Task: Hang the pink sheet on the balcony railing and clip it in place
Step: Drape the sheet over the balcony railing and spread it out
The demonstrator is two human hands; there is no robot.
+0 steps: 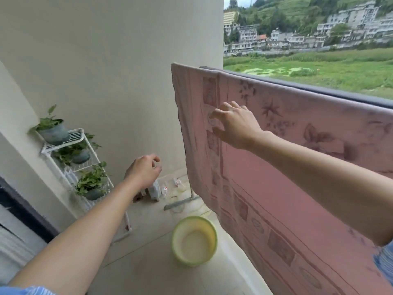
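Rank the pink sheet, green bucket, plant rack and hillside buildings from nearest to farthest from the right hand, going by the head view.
1. pink sheet, hanging just in front of the right hand.
2. green bucket on the floor below and plant rack by the left wall: too close to call.
3. hillside buildings, far across the field.
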